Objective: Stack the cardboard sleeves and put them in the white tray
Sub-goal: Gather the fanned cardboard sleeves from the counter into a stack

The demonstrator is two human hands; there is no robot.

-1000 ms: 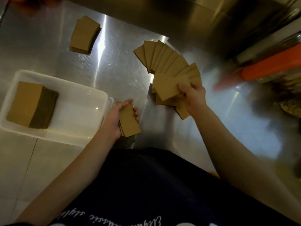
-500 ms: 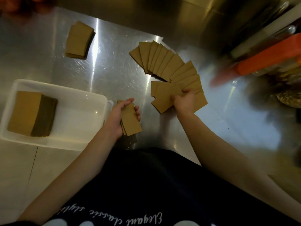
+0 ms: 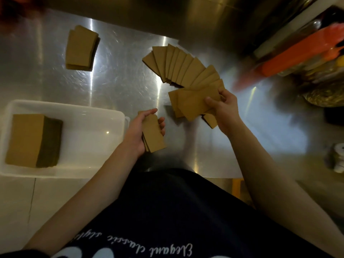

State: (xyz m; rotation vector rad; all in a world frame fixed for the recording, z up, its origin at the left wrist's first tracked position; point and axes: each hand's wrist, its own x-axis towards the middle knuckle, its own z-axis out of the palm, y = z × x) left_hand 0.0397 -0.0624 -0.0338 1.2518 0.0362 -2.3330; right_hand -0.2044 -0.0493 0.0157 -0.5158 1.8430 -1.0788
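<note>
My left hand (image 3: 138,130) grips a small stack of brown cardboard sleeves (image 3: 153,135) just right of the white tray (image 3: 89,112). My right hand (image 3: 226,110) pinches a few sleeves (image 3: 191,103) lifted from the near end of a fanned row of sleeves (image 3: 184,68) lying on the steel counter. Inside the tray at its left sits a thick stack of sleeves (image 3: 28,139). Another neat stack (image 3: 81,47) rests on the counter at the far left.
The steel counter (image 3: 121,71) runs under everything. Blurred orange items (image 3: 297,58) and jars crowd the right side. A small white object (image 3: 339,161) stands at the right edge. My dark apron (image 3: 167,211) fills the foreground.
My right hand has gathered a few sleeves from the fan's near end and lifted them slightly toward me. The left hand holds its stack in nearly the same place.
</note>
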